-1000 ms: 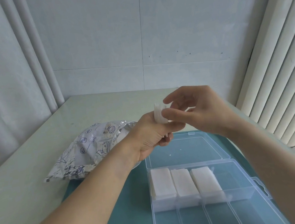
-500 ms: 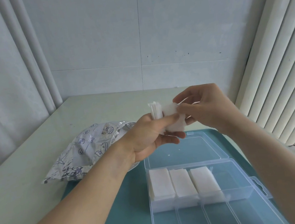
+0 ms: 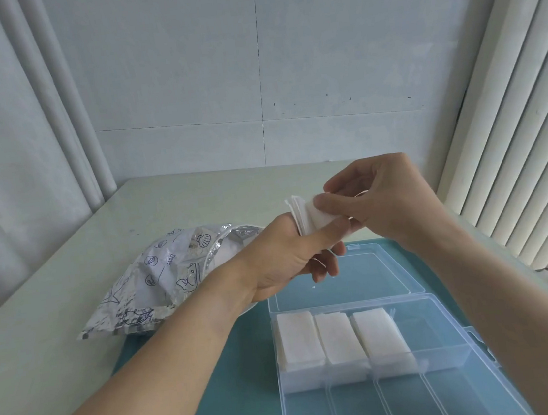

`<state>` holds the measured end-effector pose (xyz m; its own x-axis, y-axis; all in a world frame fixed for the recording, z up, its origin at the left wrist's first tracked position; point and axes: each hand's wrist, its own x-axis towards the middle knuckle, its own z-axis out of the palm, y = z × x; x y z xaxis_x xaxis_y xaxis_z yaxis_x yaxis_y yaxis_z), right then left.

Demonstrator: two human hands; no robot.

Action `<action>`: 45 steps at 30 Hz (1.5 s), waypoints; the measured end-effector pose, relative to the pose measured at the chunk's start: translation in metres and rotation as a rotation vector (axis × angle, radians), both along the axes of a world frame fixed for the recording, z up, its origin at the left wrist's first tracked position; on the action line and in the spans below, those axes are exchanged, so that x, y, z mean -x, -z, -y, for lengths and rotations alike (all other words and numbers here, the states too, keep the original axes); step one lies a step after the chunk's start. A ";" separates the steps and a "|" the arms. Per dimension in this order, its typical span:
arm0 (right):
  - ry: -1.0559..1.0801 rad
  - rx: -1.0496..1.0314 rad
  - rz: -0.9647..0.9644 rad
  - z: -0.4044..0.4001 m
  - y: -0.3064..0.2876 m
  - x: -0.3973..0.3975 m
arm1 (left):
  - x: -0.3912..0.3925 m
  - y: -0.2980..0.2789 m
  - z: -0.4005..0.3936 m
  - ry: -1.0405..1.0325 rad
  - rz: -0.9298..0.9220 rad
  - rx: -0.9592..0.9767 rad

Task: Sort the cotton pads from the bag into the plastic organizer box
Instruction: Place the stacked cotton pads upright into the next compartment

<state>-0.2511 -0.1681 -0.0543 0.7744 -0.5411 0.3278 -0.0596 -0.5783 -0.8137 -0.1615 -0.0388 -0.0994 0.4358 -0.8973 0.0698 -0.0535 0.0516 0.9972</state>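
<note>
My left hand point(image 3: 285, 257) holds a small stack of white cotton pads point(image 3: 303, 217) upright above the far end of the clear plastic organizer box point(image 3: 456, 350). My right hand point(image 3: 382, 201) pinches the front pad of that stack between thumb and fingers. Three stacks of white pads point(image 3: 338, 337) fill three side-by-side compartments in the box's back row; the fourth compartment and the front row hold nothing. The printed silver bag point(image 3: 160, 279) lies open on the table left of the box, partly hidden by my left wrist.
The box's clear lid point(image 3: 374, 274) lies open flat behind it. Box and bag rest partly on a teal mat point(image 3: 227, 402) over a pale table point(image 3: 42, 356). A tiled wall stands behind, curtains at left, a ribbed white radiator at right.
My right hand has shifted right and pulled the front pad slightly away from the stack. The left hand rotated a little, showing the stack's edges.
</note>
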 end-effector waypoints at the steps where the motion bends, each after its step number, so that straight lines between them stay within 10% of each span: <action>1: 0.002 -0.007 0.010 -0.001 0.000 0.000 | 0.000 0.000 0.000 -0.001 -0.001 0.002; 13: -0.135 -0.256 -0.010 0.019 -0.006 0.005 | -0.008 -0.002 0.000 -0.129 -0.246 0.079; 20: -0.456 -0.505 -0.054 0.022 -0.005 0.003 | -0.006 -0.008 -0.006 0.289 -0.297 0.133; 28: -0.229 0.228 0.062 0.006 0.002 -0.003 | -0.004 -0.013 -0.004 0.097 -0.440 0.124; 32: -0.510 0.228 -0.170 -0.001 0.006 0.000 | -0.004 -0.014 -0.006 0.122 -0.494 0.124; 45: -0.248 0.599 -0.247 -0.006 0.006 -0.001 | 0.005 -0.005 0.003 0.045 -0.431 0.018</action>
